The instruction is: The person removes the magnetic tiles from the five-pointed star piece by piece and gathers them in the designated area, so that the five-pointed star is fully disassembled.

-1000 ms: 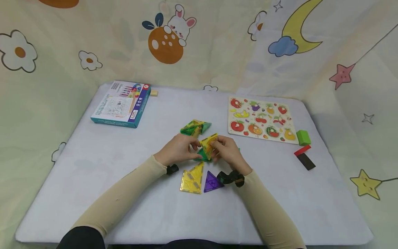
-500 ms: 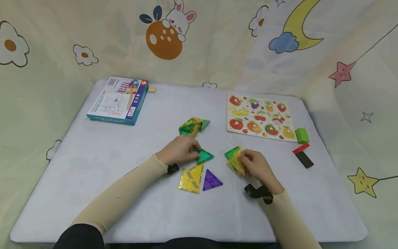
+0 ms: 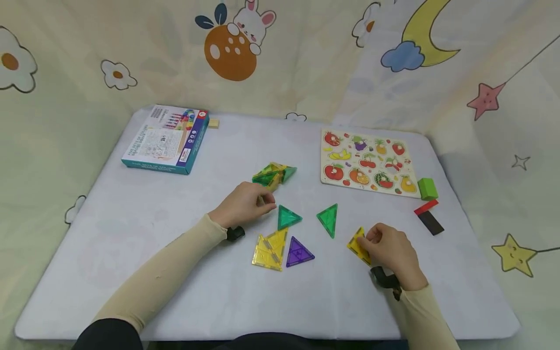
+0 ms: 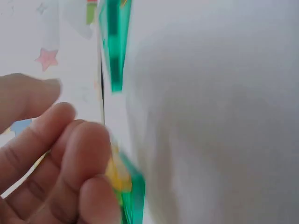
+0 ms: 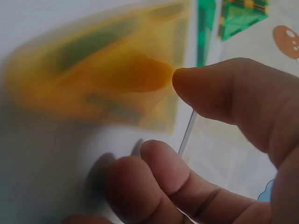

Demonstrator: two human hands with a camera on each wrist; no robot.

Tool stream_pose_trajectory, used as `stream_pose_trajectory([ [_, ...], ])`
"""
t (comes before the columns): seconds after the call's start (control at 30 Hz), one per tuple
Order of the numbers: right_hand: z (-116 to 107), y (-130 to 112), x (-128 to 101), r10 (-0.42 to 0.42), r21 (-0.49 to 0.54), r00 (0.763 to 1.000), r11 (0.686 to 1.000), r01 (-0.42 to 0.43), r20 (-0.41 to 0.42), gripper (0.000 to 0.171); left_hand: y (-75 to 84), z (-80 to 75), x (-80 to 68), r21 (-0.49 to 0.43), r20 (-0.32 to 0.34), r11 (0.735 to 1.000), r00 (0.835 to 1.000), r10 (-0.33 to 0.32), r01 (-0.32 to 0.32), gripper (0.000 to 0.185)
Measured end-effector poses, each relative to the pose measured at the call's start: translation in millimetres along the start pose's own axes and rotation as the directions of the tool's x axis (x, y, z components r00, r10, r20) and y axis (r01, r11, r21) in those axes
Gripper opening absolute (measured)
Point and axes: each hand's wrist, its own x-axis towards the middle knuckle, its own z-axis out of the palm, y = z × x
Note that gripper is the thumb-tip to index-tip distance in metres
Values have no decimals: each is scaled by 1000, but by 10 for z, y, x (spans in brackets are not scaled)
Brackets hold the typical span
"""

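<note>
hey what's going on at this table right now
A person sits at a white table sorting flat see-through triangle tiles. The right hand pinches a yellow triangle tile low over the table. The left hand has its fingers loosely curled and holds nothing, just beside a green triangle tile lying flat. A second green tile, a yellow pair and a purple tile lie between the hands. A small tile stack, a fruit puzzle board and a box sit farther back.

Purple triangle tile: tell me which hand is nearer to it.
Left, narrowly. The left hand rests up and left of the purple triangle tile, beyond the yellow tiles. The right hand sits farther off to its right, holding a yellow tile.
</note>
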Motion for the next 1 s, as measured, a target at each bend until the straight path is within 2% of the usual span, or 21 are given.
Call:
stream_pose_trajectory([
  [0.13,13,-119,54,-16,13,999,1000,17,-37,37,-84,-131,7,-28,-93,998,994,-54,52,14],
  [0.23,39,-260,121,-43,30,997,999,45,-64,35,-189,-224,47,-22,-190,996,977,-93,90,14],
  [0.3,66,-368,176,-74,45,995,996,77,-73,33,-265,-268,85,-16,-228,993,967,-116,116,15],
  [0.37,99,-491,235,-114,72,990,990,120,-77,31,-331,-294,129,-20,-216,989,966,-145,144,19],
  [0.5,171,-779,363,-219,110,971,967,230,-99,27,-409,-311,222,-40,-84,983,980,-180,177,35],
  [0.57,216,-937,432,-265,130,959,952,277,-99,25,-428,-302,257,-47,-30,983,983,-180,179,36],
  [0.63,261,-1087,500,-303,160,949,936,314,-88,24,-434,-291,282,-46,-3,983,984,-181,180,33],
  [0.8,355,-1391,681,-376,217,926,901,376,-42,22,-421,-262,296,-33,-13,980,981,-195,195,23],
  [1.0,385,-1646,826,-443,212,896,877,431,8,25,-349,-251,217,21,-73,978,976,-204,206,19],
])
